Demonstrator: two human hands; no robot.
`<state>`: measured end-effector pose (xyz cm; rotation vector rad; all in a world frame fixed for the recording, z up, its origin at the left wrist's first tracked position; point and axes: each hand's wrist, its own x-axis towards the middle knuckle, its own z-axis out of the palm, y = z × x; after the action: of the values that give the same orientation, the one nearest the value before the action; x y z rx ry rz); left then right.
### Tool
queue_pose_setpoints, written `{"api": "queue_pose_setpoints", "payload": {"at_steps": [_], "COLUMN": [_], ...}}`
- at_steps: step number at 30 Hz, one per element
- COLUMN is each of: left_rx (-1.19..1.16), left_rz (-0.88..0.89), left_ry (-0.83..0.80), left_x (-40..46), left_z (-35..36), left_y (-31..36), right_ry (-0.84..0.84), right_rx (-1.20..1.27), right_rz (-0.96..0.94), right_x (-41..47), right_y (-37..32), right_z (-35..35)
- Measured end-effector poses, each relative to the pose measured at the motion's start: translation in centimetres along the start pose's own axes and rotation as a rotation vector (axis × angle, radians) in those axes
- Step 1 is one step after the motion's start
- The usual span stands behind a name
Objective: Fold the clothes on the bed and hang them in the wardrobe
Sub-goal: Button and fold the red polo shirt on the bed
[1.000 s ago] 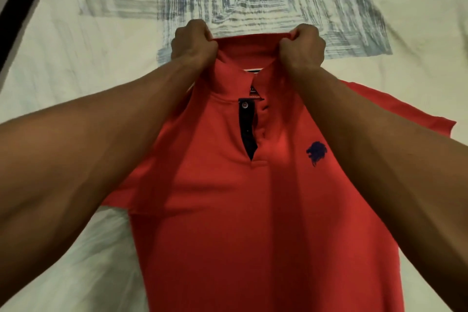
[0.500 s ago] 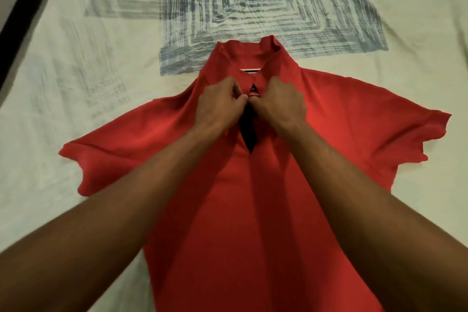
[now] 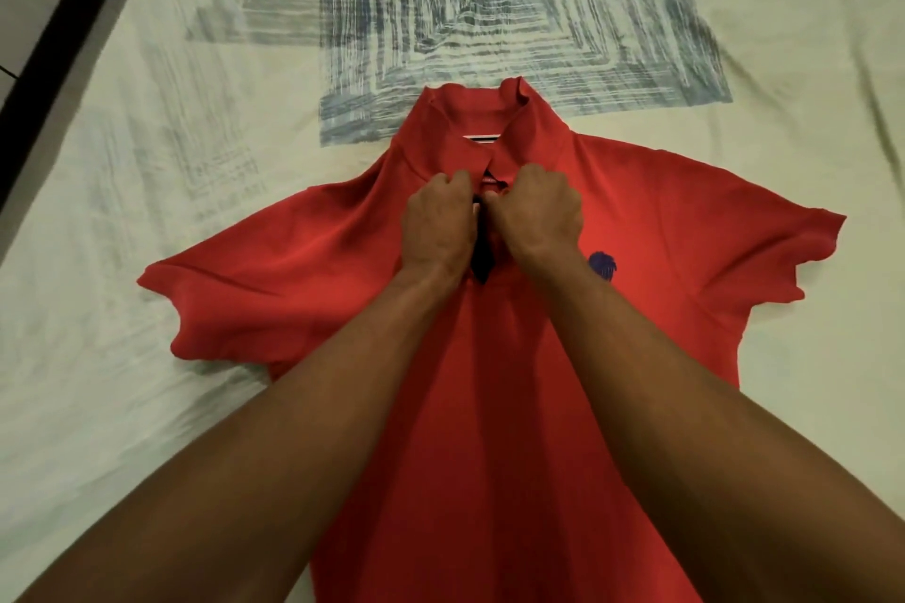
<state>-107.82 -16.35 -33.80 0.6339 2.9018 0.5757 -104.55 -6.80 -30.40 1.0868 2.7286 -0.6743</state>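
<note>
Pretty early on I'd say: red polo (image 3: 514,406) lies flat mid-frame on the bed sheet (image 3: 122,162), left hand (image 3: 437,223) and right hand (image 3: 536,211) pinching its placket, nothing folded or hung yet.

A matt red knitted-cloth polo shirt (image 3: 489,406) is seen on a creased, matt cotton-like bedsheet (image 3: 147,162) printed in grey-blue

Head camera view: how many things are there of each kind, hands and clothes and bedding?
Hands: 2, left hand and right hand, both pinching the placket
Clothes: 1, red polo shirt
Bedding: 1, patterned bedsheet
Total: 4
</note>
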Motion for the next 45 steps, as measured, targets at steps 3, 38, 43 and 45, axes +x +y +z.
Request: {"api": "queue_pose_setpoints", "payload": {"at_steps": [3, 38, 43, 45], "left_rx": [0.033, -0.928, -0.878, -0.869], "left_rz": [-0.047, -0.588, -0.622, -0.664], "left_ry": [-0.05, -0.185, -0.283, -0.277], "left_x": [0.1, 2.7, 3.1, 3.5], "left_z": [-0.2, 1.2, 0.2, 0.0], "left_y": [0.7, 0.5, 1.2, 1.4], "right_ry": [-0.014, 0.075, 0.06, 0.059], "right_rx": [-0.05, 0.714, 0.647, 0.637], "right_rz": [-0.034, 0.042, 0.13, 0.171], "right_x": [0.2, -2.0, -1.0, -0.8], "right_y": [-0.5, 2.1, 1.6, 1.2], "right_z": [0.1, 3.6, 3.1, 3.3]}}
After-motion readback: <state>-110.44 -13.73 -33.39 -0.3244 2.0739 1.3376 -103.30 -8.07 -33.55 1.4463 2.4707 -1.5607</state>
